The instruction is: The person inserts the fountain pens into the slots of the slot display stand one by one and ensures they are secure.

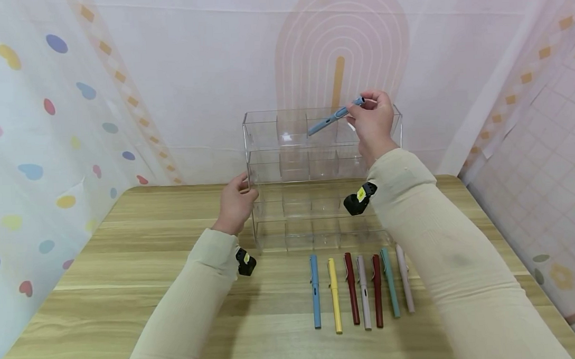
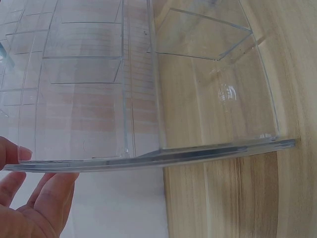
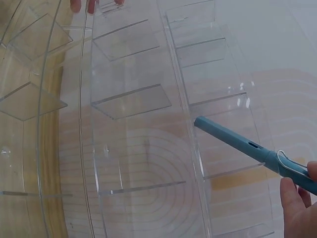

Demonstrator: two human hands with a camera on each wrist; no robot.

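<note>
A clear acrylic organizer [image 1: 294, 174] with tiers of compartments stands on the table. My left hand [image 1: 236, 204] grips its left side panel, and in the left wrist view the thumb and fingers [image 2: 52, 201] lie on either side of that panel's edge. Up at the top tier, my right hand [image 1: 375, 121] pinches a blue pen [image 1: 330, 119] by its clip end. The pen slants down to the left, and in the right wrist view the tip of the blue pen [image 3: 233, 139] overlaps the top tier's front edge.
In front of the organizer, several pens lie in a row on the wooden table [image 1: 177, 289]: a blue pen [image 1: 316, 294], a yellow pen [image 1: 335, 299], dark red, lilac and a green pen [image 1: 390, 284]. My right sleeve partly covers the row's right end. A patterned curtain [image 1: 193, 72] hangs behind.
</note>
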